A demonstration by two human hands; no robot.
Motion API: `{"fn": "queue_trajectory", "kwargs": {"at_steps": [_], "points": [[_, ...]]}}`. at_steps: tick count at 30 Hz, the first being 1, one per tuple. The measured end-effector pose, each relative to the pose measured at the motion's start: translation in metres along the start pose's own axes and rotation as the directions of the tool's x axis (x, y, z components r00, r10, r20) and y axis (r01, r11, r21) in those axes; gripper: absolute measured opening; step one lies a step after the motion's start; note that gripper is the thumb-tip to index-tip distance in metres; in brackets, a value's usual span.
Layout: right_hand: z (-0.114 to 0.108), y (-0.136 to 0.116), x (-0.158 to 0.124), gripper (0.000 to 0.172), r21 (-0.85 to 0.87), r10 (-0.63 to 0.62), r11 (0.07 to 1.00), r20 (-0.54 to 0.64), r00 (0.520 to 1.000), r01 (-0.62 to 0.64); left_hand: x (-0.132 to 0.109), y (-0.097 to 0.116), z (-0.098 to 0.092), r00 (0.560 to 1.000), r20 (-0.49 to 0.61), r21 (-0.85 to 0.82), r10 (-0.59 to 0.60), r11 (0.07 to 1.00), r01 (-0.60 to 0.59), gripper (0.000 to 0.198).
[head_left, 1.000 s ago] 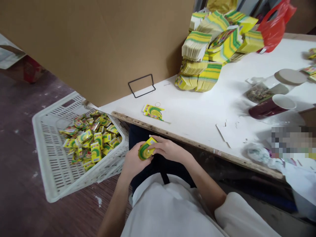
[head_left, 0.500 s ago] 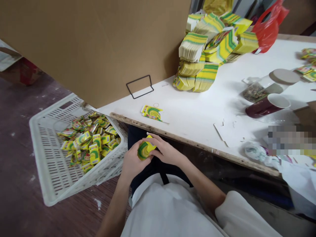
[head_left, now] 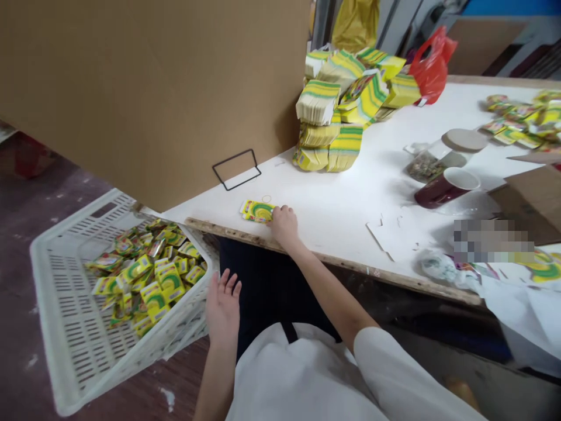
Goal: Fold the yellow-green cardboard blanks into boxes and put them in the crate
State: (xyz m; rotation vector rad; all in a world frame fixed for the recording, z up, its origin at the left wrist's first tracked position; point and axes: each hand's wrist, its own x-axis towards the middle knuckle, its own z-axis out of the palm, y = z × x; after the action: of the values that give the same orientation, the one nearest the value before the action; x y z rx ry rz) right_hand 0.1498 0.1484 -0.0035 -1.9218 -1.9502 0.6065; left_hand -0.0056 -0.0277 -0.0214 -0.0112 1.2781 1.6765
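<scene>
Dark floor (head_left: 17,327), then white tabletop (head_left: 324,204): our left hand (head_left: 223,307) empty, a flattened carton (head_left: 255,211) touched by our right hand (head_left: 284,225).
Beside the white crate (head_left: 65,304) of small yellow boxes (head_left: 169,283), our left hand is open, palm up. Near the tabletop's front edge rests the carton, our right fingers curled over its right end; we cannot tell whether they pinch it. We judge it light, thin card, smooth and easily creased, best taken by its edges without pressing the panels.
</scene>
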Motion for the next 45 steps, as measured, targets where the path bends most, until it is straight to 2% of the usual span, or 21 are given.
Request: {"fn": "queue_trajectory", "kwargs": {"at_steps": [4,7,12,15,18,20,21,22,24,26,28,31,34,36,38,41,43,45], "points": [[0.006,0.000,-0.002,0.029,0.003,-0.013,1.000,-0.012,1.000,0.013,0.002,-0.008,-0.001,0.998,0.067,0.089,-0.009,0.996,0.003,0.034],[0.008,0.002,-0.002,0.026,0.053,-0.042,0.998,-0.026,0.999,0.043,0.002,-0.010,0.001,0.991,0.131,0.135,-0.001,0.991,-0.017,0.046],[0.003,0.005,-0.006,0.022,0.218,-0.082,0.972,-0.052,0.995,0.091,-0.002,-0.018,0.008,0.968,0.252,0.226,-0.007,0.973,-0.052,0.052],[-0.008,0.001,-0.024,0.018,0.330,-0.158,0.928,-0.064,0.985,0.170,0.000,-0.021,0.017,0.943,0.333,0.186,0.010,0.980,-0.076,0.059],[-0.014,-0.006,-0.057,0.017,0.450,-0.328,0.842,-0.011,0.945,0.297,0.003,-0.014,0.032,0.911,0.375,0.014,0.172,0.981,-0.191,0.064],[-0.013,-0.011,-0.082,0.019,0.664,-0.514,0.668,0.086,0.853,0.336,0.001,-0.006,0.042,0.892,0.366,-0.073,0.264,0.964,-0.255,0.059],[-0.012,-0.013,-0.094,0.019,0.735,-0.555,0.609,0.129,0.821,0.296,-0.001,-0.001,0.046,0.887,0.362,-0.097,0.287,0.958,-0.270,0.056],[-0.010,-0.015,-0.104,0.017,0.786,-0.552,0.570,0.152,0.820,0.238,-0.004,0.004,0.050,0.883,0.355,-0.123,0.307,0.952,-0.281,0.055],[-0.007,-0.018,-0.120,0.016,0.871,-0.513,0.468,0.131,0.849,0.148,-0.011,0.011,0.056,0.876,0.333,-0.189,0.350,0.934,-0.302,0.051],[-0.005,-0.021,-0.130,0.026,0.911,-0.491,0.394,0.095,0.866,0.123,-0.016,0.012,0.060,0.881,0.290,-0.243,0.374,0.919,-0.311,0.046],[-0.003,-0.023,-0.133,0.038,0.905,-0.517,0.409,0.124,0.847,0.117,-0.017,0.009,0.060,0.898,0.236,-0.245,0.371,0.917,-0.314,0.045],[0.002,-0.019,-0.130,0.055,0.869,-0.527,0.493,0.261,0.809,0.041,-0.012,-0.001,0.055,0.923,0.166,-0.134,0.347,0.935,-0.327,0.051],[0.006,-0.010,-0.123,0.063,0.878,-0.477,0.478,0.287,0.831,-0.029,-0.007,-0.008,0.045,0.921,0.185,0.020,0.344,0.935,-0.354,0.054],[0.007,-0.005,-0.119,0.057,0.889,-0.446,0.458,0.249,0.860,-0.020,-0.006,-0.011,0.036,0.896,0.232,0.109,0.378,0.906,-0.410,0.052],[0.003,-0.002,-0.118,0.044,0.880,-0.429,0.475,0.210,0.879,0.022,-0.007,-0.012,0.029,0.872,0.241,0.187,0.426,0.861,-0.472,0.042],[-0.010,0.000,-0.116,0.026,0.813,-0.430,0.561,0.123,0.894,0.157,-0.007,-0.008,0.023,0.867,0.208,0.261,0.453,0.828,-0.496,0.029],[-0.023,0.004,-0.114,0.019,0.750,-0.444,0.598,0.017,0.896,0.283,-0.005,0.001,0.022,0.871,0.234,0.240,0.432,0.843,-0.482,0.034],[-0.038,0.010,-0.110,0.019,0.647,-0.465,0.642,-0.099,0.880,0.412,-0.003,0.015,0.022,0.869,0.303,0.171,0.392,0.874,-0.454,0.049]]}}
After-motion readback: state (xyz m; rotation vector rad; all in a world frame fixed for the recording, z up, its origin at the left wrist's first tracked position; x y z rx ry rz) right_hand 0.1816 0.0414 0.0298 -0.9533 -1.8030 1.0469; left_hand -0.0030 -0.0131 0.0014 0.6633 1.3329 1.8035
